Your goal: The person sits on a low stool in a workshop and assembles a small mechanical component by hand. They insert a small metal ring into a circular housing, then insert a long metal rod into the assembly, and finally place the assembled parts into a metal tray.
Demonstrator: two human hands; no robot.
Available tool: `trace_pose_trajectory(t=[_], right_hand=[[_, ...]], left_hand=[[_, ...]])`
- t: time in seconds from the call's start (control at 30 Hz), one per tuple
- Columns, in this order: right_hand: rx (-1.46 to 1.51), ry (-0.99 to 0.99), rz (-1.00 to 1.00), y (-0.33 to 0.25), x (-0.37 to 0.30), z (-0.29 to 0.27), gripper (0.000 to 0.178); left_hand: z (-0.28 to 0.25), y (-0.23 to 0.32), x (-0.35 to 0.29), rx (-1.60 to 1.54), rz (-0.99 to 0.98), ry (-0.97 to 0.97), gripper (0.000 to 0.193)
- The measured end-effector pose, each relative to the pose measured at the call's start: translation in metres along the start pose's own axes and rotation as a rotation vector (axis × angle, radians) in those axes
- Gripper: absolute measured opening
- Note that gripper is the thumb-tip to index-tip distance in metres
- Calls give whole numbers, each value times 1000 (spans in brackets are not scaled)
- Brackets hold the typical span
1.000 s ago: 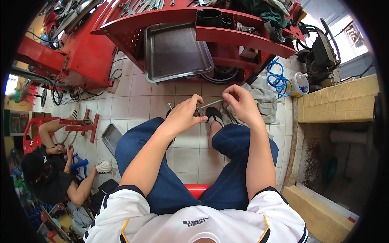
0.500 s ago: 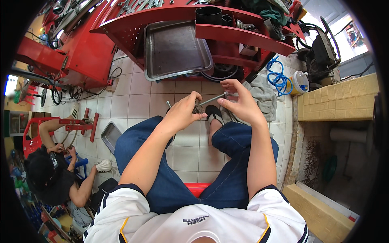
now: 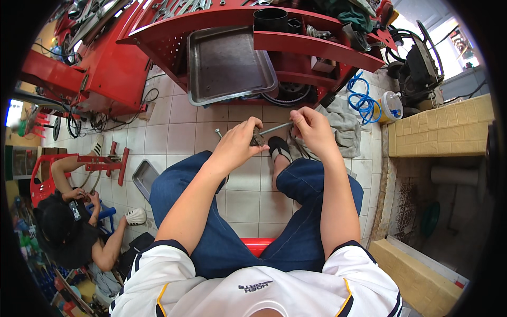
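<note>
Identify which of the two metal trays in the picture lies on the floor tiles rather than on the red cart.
The small tray beside the seated person's left knee lies on the floor tiles. The large tray rests up on the red cart instead.

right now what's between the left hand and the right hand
In the head view, a thin metal rod bridges the gap: the right hand pinches one end, and the left hand holds a dark rusty part on the other.

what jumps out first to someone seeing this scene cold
Dead centre, the left hand grips a small dark metal part while the right hand holds a thin metal rod running into it, above blue-jeaned knees. Behind them stands a big red tool cart with a grey metal tray on its shelf. At lower left, another person crouches on the tiled floor.
</note>
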State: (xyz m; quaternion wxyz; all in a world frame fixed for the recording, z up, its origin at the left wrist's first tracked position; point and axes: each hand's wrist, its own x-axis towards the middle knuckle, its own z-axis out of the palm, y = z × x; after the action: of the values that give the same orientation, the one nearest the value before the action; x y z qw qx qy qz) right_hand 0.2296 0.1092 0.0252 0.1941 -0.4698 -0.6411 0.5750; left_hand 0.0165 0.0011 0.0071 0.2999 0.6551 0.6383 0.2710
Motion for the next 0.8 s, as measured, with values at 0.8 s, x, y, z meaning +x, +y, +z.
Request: trace_pose_trajectory(t=[0.8], right_hand=[[91, 43, -89, -7, -9, 4, 20]], left_hand=[[2, -5, 4, 35, 102, 88, 51]])
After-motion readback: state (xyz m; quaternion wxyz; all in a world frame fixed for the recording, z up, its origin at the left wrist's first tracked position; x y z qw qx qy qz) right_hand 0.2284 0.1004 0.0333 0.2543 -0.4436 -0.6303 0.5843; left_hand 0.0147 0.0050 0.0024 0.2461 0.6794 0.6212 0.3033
